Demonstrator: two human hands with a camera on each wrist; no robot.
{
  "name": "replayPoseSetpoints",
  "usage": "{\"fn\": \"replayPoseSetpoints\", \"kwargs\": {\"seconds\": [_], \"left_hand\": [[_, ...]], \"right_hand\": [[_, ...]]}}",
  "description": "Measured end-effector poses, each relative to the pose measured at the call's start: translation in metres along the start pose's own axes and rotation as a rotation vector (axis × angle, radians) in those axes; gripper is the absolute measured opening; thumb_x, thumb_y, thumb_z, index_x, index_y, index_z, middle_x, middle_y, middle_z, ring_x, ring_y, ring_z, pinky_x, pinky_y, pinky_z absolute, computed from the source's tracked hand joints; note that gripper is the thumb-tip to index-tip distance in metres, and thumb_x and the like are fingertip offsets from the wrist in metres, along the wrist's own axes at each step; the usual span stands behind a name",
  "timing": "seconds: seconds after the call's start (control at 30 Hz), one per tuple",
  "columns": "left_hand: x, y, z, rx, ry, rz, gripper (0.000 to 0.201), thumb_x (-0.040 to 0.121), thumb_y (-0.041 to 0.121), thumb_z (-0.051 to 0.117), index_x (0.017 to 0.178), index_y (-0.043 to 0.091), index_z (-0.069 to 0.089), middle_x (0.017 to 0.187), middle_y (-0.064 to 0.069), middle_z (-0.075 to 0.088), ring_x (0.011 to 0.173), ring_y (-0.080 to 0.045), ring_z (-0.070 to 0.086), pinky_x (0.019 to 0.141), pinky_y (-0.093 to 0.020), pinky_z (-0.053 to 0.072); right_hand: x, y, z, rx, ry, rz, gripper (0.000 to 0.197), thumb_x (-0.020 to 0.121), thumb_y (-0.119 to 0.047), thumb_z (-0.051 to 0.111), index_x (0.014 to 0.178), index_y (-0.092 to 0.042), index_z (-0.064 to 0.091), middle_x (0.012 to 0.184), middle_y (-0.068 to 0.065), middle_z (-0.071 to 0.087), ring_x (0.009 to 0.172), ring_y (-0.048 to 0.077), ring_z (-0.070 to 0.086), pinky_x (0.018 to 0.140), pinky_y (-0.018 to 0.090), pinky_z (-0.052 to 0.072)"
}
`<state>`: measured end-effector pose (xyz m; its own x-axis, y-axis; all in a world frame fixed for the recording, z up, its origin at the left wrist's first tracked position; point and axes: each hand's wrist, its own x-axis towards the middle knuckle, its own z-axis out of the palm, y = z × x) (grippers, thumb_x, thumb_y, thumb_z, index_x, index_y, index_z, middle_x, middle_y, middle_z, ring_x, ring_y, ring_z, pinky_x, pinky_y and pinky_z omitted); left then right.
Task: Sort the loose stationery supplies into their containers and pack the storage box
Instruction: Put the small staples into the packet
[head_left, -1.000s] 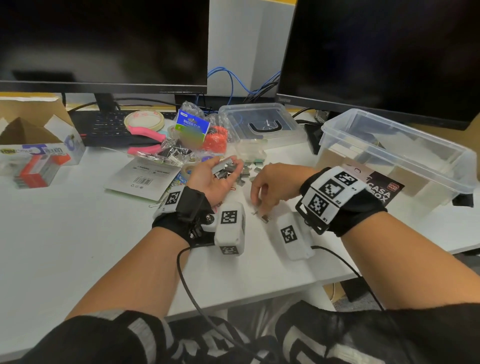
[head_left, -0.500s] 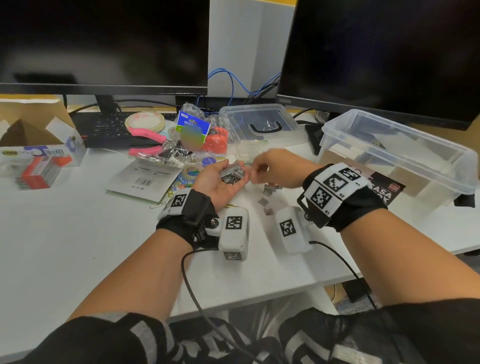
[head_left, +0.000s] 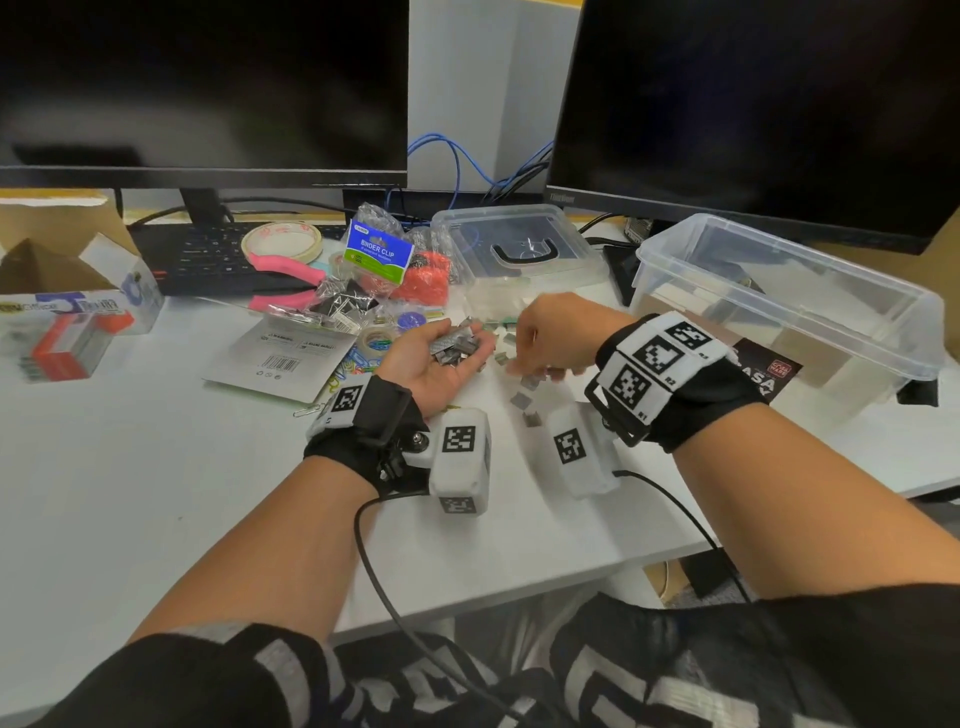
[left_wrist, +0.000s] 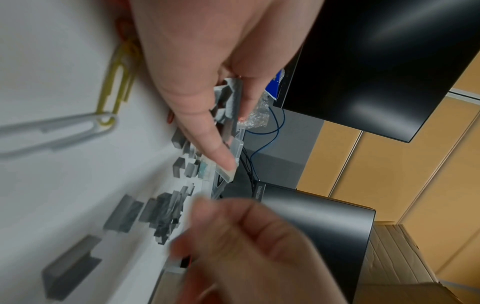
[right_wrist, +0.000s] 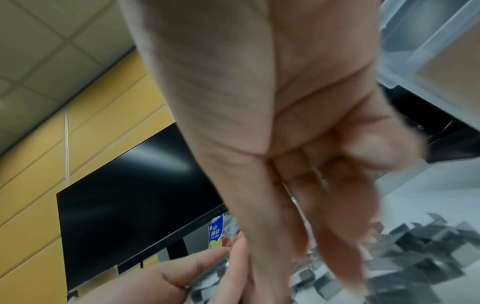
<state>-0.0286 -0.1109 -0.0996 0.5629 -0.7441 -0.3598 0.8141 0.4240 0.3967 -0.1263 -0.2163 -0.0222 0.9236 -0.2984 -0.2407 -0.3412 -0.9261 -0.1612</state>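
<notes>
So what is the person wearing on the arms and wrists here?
Both forearms are bare below black sleeves with grey-white print. Each wrist carries a black strap with white panels of square black-and-white markers, plus a white camera block bearing the same markers: left hand, right hand. A thin black cable trails from each block.

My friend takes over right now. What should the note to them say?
Left hand: palm up, cupping a pile of staple strips.
Right hand: reaching down to the loose staple strips on the desk; blur hides whether it grips one.
Done: some strips gathered in the palm.
Left: collect the remaining strips, sort the paper clips and binder clip bag, pack the storage box, which looks unpacked.
</notes>
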Motion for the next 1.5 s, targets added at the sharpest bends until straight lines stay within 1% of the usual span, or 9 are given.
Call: {"fn": "replayPoseSetpoints", "kwargs": {"seconds": [0.1,0.23,0.47,0.6,0.77,1.0,1.2,1.4,1.5], "left_hand": [[-0.003,-0.001,0.002,-0.035,0.018,-0.002,0.03,0.1,0.012,0.041,0.088,-0.012,0.055,0.082,-0.022,0.06,0.079,-0.029,0.056,0.057,-0.043,0.056],[-0.004,0.0,0.001,-0.054,0.019,-0.005,0.025,0.099,0.011,0.042,0.095,-0.011,0.054,0.089,-0.022,0.058,0.082,-0.028,0.056,0.056,-0.045,0.055],[-0.003,0.001,0.002,-0.072,0.017,0.001,0.024,0.099,0.011,0.043,0.096,-0.01,0.053,0.091,-0.022,0.057,0.081,-0.028,0.057,0.057,-0.045,0.056],[-0.003,0.001,0.002,-0.049,0.018,0.009,0.024,0.099,0.012,0.042,0.093,-0.009,0.054,0.087,-0.02,0.057,0.08,-0.027,0.056,0.073,-0.042,0.056],[-0.002,0.001,0.001,-0.025,0.033,0.007,0.023,0.099,0.012,0.043,0.098,-0.009,0.053,0.087,-0.02,0.057,0.081,-0.027,0.057,0.056,-0.045,0.055],[0.0,0.001,0.001,-0.016,0.04,0.017,0.022,0.099,0.012,0.043,0.106,-0.007,0.052,0.093,-0.021,0.057,0.081,-0.028,0.058,0.057,-0.044,0.056],[-0.001,0.001,0.002,-0.012,0.04,0.022,0.021,0.099,0.011,0.044,0.103,-0.007,0.053,0.093,-0.02,0.057,0.082,-0.029,0.057,0.056,-0.044,0.056],[-0.003,0.0,0.002,-0.015,0.019,0.02,0.023,0.099,0.012,0.043,0.093,-0.008,0.054,0.091,-0.019,0.057,0.079,-0.027,0.057,0.073,-0.042,0.057],[-0.003,-0.001,0.003,0.003,0.017,0.021,0.023,0.099,0.012,0.042,0.093,-0.007,0.053,0.09,-0.019,0.057,0.08,-0.029,0.056,0.062,-0.043,0.057]], "right_hand": [[-0.009,-0.001,0.006,-0.14,-0.245,0.041,0.038,0.08,-0.037,0.071,0.095,-0.002,0.068,0.086,0.005,0.067,0.072,0.014,0.057,0.059,0.02,0.046],[-0.014,-0.011,0.012,-0.246,-0.276,0.029,0.029,0.08,-0.033,0.072,0.07,-0.012,0.053,0.066,-0.002,0.053,0.06,0.012,0.049,0.059,0.02,0.041],[-0.013,-0.013,0.004,-0.12,-0.15,0.051,0.025,0.08,-0.011,0.069,0.104,-0.002,0.067,0.083,0.009,0.066,0.076,0.018,0.059,0.081,0.031,0.053],[-0.008,-0.011,0.003,-0.071,-0.074,0.038,0.023,0.083,-0.011,0.066,0.102,0.001,0.067,0.093,0.014,0.069,0.078,0.019,0.06,0.08,0.032,0.053],[-0.001,-0.01,0.008,-0.022,-0.074,0.043,0.019,0.081,-0.006,0.068,0.099,-0.004,0.064,0.067,0.002,0.06,0.057,0.014,0.059,0.063,0.022,0.051],[0.001,-0.006,0.015,0.003,-0.075,0.019,0.039,0.078,-0.007,0.071,0.115,-0.011,0.057,0.073,-0.006,0.046,0.077,0.017,0.054,0.063,0.019,0.046],[0.005,-0.01,0.017,-0.061,-0.083,-0.072,0.024,0.082,-0.012,0.069,0.105,-0.008,0.067,0.07,-0.006,0.057,0.056,0.005,0.05,0.049,0.008,0.041],[0.007,-0.007,0.017,-0.121,-0.061,-0.087,0.02,0.079,-0.005,0.065,0.097,-0.007,0.071,0.086,0.003,0.068,0.057,0.007,0.054,0.06,0.015,0.049],[0.008,-0.001,0.007,-0.042,0.071,-0.064,0.016,0.078,-0.007,0.064,0.093,-0.007,0.071,0.085,0.006,0.071,0.066,0.014,0.06,0.064,0.021,0.054]]}}
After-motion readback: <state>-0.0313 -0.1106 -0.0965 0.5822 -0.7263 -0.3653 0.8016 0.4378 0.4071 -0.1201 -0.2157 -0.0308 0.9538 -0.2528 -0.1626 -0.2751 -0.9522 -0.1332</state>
